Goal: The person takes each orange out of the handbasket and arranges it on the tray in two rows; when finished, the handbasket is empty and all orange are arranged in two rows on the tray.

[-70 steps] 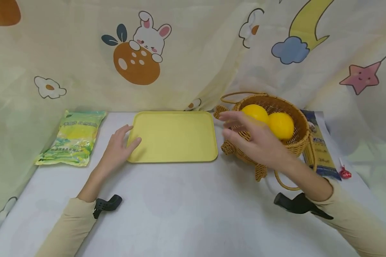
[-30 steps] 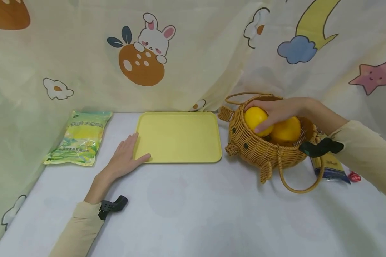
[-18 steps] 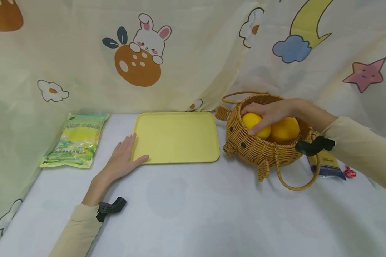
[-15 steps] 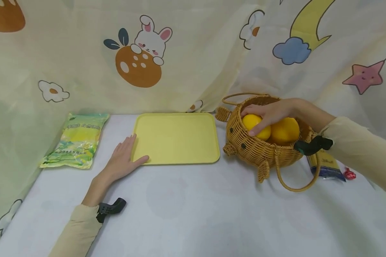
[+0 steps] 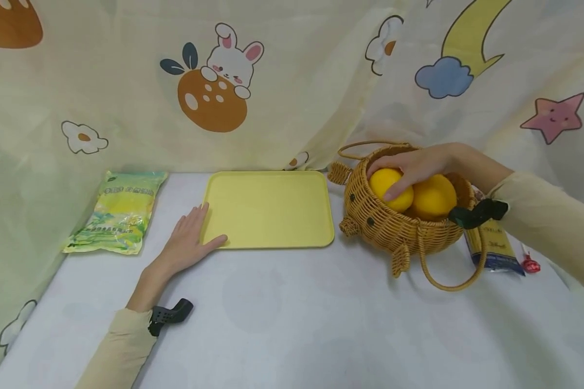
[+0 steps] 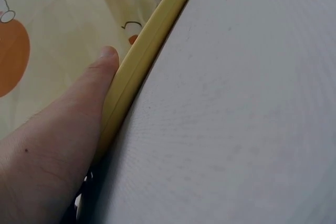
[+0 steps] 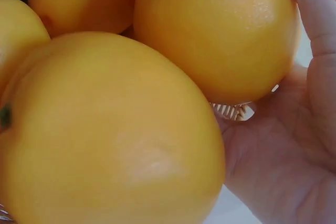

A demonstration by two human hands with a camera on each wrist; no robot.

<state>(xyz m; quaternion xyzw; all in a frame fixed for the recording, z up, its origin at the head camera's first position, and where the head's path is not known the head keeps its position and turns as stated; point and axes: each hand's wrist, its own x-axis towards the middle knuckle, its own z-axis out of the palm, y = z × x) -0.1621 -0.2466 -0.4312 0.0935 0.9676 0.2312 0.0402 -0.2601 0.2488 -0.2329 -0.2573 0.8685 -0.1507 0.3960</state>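
At the left end of a yellow tray [image 5: 272, 210] my left hand [image 5: 187, 240] rests with straight fingers, its fingertips and thumb on the rim. In the left wrist view the thumb [image 6: 102, 72] lies along the tray's edge. My right hand [image 5: 418, 163] reaches into a wicker basket [image 5: 382, 229] shaped like an animal. It curls round one yellow-orange orange [image 5: 385, 181], thumb in front and fingers behind. Another orange [image 5: 438, 197] sits beside it under the wrist. Several oranges show in the right wrist view, the nearest orange [image 7: 110, 135] covering much of it.
A green and yellow plastic packet [image 5: 121, 210] lies left of the tray. Behind the basket, a blue and gold packet [image 5: 496, 248] is partly covered, with a red-wrapped lollipop [image 5: 530, 265] next to it. The basket's handle [image 5: 455, 288] droops onto the white table [image 5: 292, 319].
My right hand has gone from in front of the basket into it and taken hold of an orange. My left hand has settled on the tray's edge. Lately both hands have barely moved.
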